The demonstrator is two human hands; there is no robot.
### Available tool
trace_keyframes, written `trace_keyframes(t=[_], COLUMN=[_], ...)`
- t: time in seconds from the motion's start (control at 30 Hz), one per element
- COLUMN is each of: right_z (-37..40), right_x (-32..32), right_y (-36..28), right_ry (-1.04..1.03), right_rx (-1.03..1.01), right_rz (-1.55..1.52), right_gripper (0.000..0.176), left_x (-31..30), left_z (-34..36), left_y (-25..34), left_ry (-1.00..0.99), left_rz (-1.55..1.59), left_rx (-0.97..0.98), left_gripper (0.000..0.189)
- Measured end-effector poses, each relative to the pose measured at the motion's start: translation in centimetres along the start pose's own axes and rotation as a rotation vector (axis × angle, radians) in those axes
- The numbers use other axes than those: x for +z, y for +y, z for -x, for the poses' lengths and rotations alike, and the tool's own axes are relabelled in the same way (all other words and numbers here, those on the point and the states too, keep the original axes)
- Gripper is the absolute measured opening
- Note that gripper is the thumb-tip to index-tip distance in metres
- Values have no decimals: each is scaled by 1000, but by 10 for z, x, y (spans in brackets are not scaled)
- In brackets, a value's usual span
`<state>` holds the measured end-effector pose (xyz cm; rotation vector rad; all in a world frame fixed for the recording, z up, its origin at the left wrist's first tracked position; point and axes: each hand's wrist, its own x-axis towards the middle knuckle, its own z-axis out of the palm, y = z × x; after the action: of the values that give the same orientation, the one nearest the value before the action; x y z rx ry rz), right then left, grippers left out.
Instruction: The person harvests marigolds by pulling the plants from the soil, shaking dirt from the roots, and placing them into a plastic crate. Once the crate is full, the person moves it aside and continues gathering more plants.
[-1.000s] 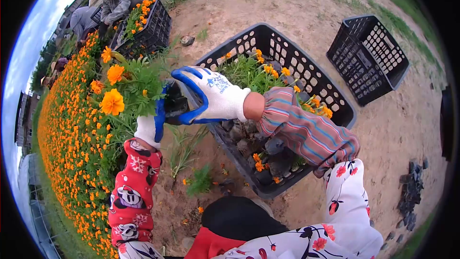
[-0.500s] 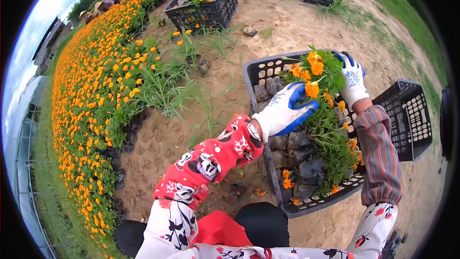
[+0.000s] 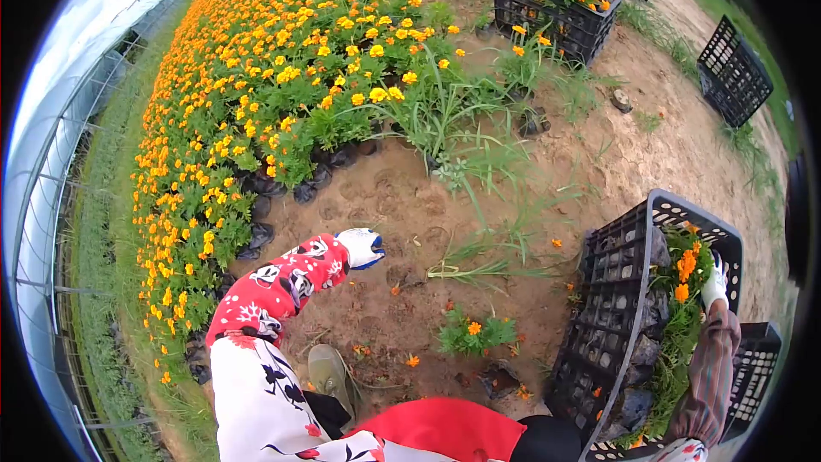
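Note:
My left hand [image 3: 361, 248], in a white glove with blue palm coating, hangs over bare soil between the flower bed and the crate. Its fingers are slightly curled and apart, with nothing visible in them. My right hand [image 3: 716, 284], gloved alike, is inside the black plastic crate [image 3: 617, 291] at its far wall, beside orange marigolds [image 3: 686, 267]. Its fingers are partly hidden, so I cannot make out whether it grips a plant or the crate. Dark bagged root balls [image 3: 634, 409] lie along the crate's near side, their foliage pointing right.
A dense marigold bed [image 3: 282, 111] spreads left, edged by black pots [image 3: 305, 192]. One small marigold plant [image 3: 475, 334] is on the soil near my boot [image 3: 330, 376]. Another loaded crate [image 3: 556, 17] stands farther off; more crates [image 3: 735, 73] are at right. Grass tufts [image 3: 445, 128] grow between.
My left hand has left the crated marigolds and moved left over the soil. The view has swung left, so the crate now appears lower right. My right hand remains at the crate.

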<state>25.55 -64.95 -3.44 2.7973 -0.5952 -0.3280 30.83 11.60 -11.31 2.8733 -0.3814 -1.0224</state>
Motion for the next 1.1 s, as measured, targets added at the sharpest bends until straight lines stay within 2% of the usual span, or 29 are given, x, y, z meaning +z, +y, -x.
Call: trace_keyframes(t=[0.03, 0.07, 0.1, 0.13, 0.17, 0.2, 0.27, 0.3, 0.33, 0.4, 0.47, 0.53, 0.6, 0.63, 0.67, 0.7, 0.73, 0.77, 0.83, 0.87, 0.93, 0.97, 1.0, 1.07, 1.1], right_z=[-2, -3, 26, 66, 79, 102, 148, 171, 191, 214, 224, 229, 230, 229, 227, 224, 221, 221, 223, 225, 230, 231, 232, 240, 246], right_x=[12, 24, -5, -55, -60, -84, -122, -132, -151, -159, -143, -123, -121, -122, -125, -125, -125, -126, -126, -125, -128, -129, -131, -139, -150], right_y=[15, 29, 6, -48, -60, -96, -172, -210, -240, -287, -323, -351, -383, -401, -421, -442, -465, -490, -536, -556, -585, -595, -602, -612, -614], right_ry=[184, 326, 402, 412, 590, 663, 666, 661, 590, 426, 249, 68, -67, -76, -88, -100, -113, -118, -90, -53, 150, 247, 348, 409, 463], right_rx=[-117, -197, -223, 1, -238, -293, -386, -435, -540, -618, -653, -658, -839, -919, -1001, -1074, -1148, -1174, -1217, -1234, -1220, -1218, -1215, -1148, -1109], right_rz=[-165, -525, -531, -527, -652, -548, -646, -734, -591, -573, -755, -882, -893, -855, -814, -841, -866, -917, -1013, -1062, -1099, -1112, -1124, -1157, -1046], right_gripper=[53, 50, 48, 46, 43, 41, 38, 39, 41, 44, 46, 38, 34, 33, 32, 31, 30, 29, 27, 26, 24, 24, 25, 27, 30], left_x=[-3, 3, -1, -1, 4, 7, 5, 3, 0, 31, 14, 19, 25, 42, 64, 87, 76, 62, 56, 67, 62, 42, 54, 42, 36], left_z=[8, 10, 16, 23, 22, 16, 1, -11, -26, -88, -77, -70, -57, -73, -92, -109, -93, -74, -43, -44, -20, 5, 0, 11, 17], left_y=[-24, -56, -79, -106, -128, -147, -177, -182, -183, -231, -212, -213, -221, -244, -267, -287, -269, -248, -206, -196, -153, -130, -126, -105, -99], left_ry=[-61, -94, -98, 12, 150, 291, 517, 696, 861, 956, 916, 931, 922, 987, 993, 811, 785, 763, 431, 436, 461, 385, 425, 456, 452], left_rz=[-25, -82, -49, 83, 195, 305, 502, 572, 619, 771, 528, 618, 458, 229, 235, 630, 529, 428, 1300, 1249, 1121, 1005, 714, 510, 508], left_rx=[-115, -166, -255, -318, -527, -730, -799, -805, -767, -205, -472, -512, -424, -277, -279, -75, -56, -35, 76, 212, 79, 59, 109, 105, 116], left_gripper=[44, 50, 57, 69, 77, 86, 100, 100, 89, 76, 64, 62, 55, 43, 43, 38, 33, 29, 21, 19, 19, 20, 21, 24, 24])
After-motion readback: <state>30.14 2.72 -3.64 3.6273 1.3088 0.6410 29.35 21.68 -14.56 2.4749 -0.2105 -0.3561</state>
